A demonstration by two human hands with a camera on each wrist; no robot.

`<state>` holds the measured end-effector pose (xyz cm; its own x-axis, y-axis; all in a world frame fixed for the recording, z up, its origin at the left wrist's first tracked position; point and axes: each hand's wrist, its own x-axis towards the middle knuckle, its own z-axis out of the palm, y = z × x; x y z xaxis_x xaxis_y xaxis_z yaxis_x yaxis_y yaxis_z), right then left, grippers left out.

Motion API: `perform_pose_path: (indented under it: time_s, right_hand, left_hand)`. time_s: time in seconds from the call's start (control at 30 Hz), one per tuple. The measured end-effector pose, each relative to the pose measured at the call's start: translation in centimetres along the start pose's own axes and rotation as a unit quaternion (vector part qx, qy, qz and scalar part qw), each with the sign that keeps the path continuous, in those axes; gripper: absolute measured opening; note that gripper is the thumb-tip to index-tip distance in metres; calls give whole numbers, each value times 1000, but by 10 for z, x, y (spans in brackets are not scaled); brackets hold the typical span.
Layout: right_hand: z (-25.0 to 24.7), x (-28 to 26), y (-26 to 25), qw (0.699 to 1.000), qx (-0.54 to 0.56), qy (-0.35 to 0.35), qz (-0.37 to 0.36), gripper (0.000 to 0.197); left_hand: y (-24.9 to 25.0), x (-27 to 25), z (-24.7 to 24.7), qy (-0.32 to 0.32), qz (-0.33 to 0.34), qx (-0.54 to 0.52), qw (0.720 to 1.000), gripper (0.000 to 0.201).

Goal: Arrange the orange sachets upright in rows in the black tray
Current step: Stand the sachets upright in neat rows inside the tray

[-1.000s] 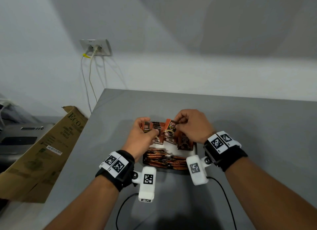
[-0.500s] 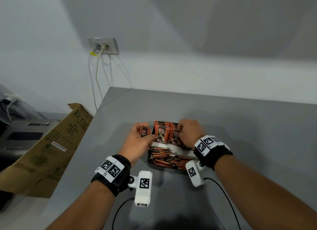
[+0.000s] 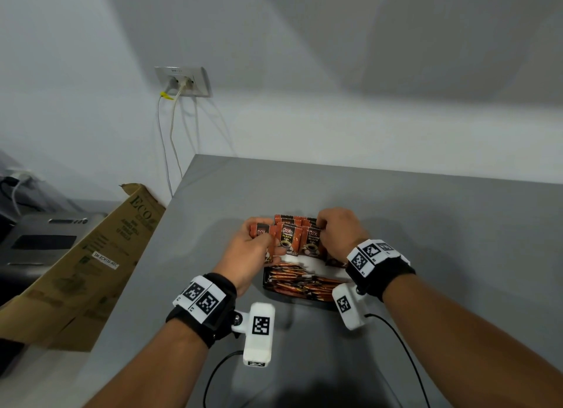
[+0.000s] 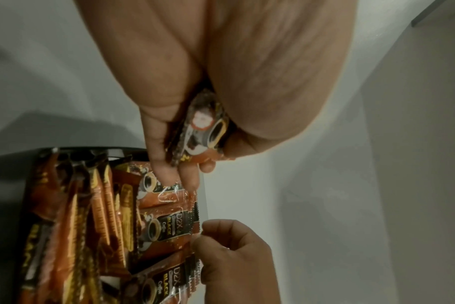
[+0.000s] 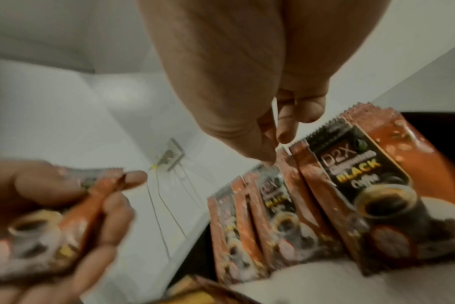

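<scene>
The left hand (image 3: 248, 250), thumb uppermost, pinched one orange sachet (image 3: 261, 233) between thumb and curled fingers (image 4: 166, 164), just left of the upright sachets (image 3: 300, 240) in the black tray (image 3: 268, 287). The right hand (image 3: 339, 232) arched over them, fingertips pinching a top edge.

We see head view evenly lit, soft overhead light; broad diagonal shadows on pale wall (image 3: 335, 57); dark shadow pools on grey matte bench (image 3: 457, 225) near lower edge. Wide-angle bend at edges. Both wrist views dimmer, grainy; right wrist view motion-blurred; nearest skin out of focus.
</scene>
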<state>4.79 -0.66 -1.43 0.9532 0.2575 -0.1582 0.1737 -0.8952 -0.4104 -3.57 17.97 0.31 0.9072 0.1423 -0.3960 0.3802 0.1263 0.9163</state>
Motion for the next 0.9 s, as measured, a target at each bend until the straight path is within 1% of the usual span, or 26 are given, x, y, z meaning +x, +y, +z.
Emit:
perform_pose_path:
  time_s: [0.07, 0.17, 0.2, 0.27, 0.3, 0.33, 0.37, 0.43, 0.5, 0.57, 0.6, 0.73, 0.9]
  right_hand:
    - [-12, -7, 0, 999, 47, 24, -14, 15]
    - [-34, -22, -9, 984, 164, 41, -51, 10]
    - [-40, -27, -14, 976, 204, 28, -67, 9]
    - [-48, -33, -21, 958, 273, -25, -89, 13]
    - [-50, -35, -21, 951, 289, -42, -96, 16]
    - [-51, -35, -20, 950, 292, -41, -101, 18]
    - [-53, -35, -18, 951, 290, -28, -102, 18]
    - [-54, -31, -10, 954, 287, 12, -82, 17]
    - [-51, -25, 1, 964, 257, 49, -49, 15]
    - [-42, -20, 9, 978, 201, 59, -17, 15]
    - [-35, -18, 11, 983, 173, 53, -9, 17]
    - [-2, -10, 12, 995, 96, 9, 6, 24]
    - [14, -4, 10, 999, 32, 5, -1, 20]
  left_hand:
    - [2, -1, 3, -20, 4, 0, 1000, 32]
    - [3, 1, 12, -45, 32, -9, 998, 42]
    - [4, 2, 17, -52, 46, -6, 998, 46]
    - [6, 3, 26, -73, 70, -1, 995, 52]
    - [7, 4, 31, -83, 77, -5, 994, 55]
    - [8, 4, 34, -89, 79, -8, 993, 58]
    - [9, 4, 36, -88, 76, -9, 993, 59]
    - [10, 5, 38, -66, 66, -2, 996, 51]
    - [9, 9, 33, -13, 59, 11, 998, 40]
    - [5, 13, 22, 37, 55, 16, 998, 34]
    - [3, 14, 17, 48, 51, 22, 997, 33]
    - [-1, 11, 4, 41, 40, 60, 997, 35]
    - [-6, 5, -2, 25, 20, 43, 999, 30]
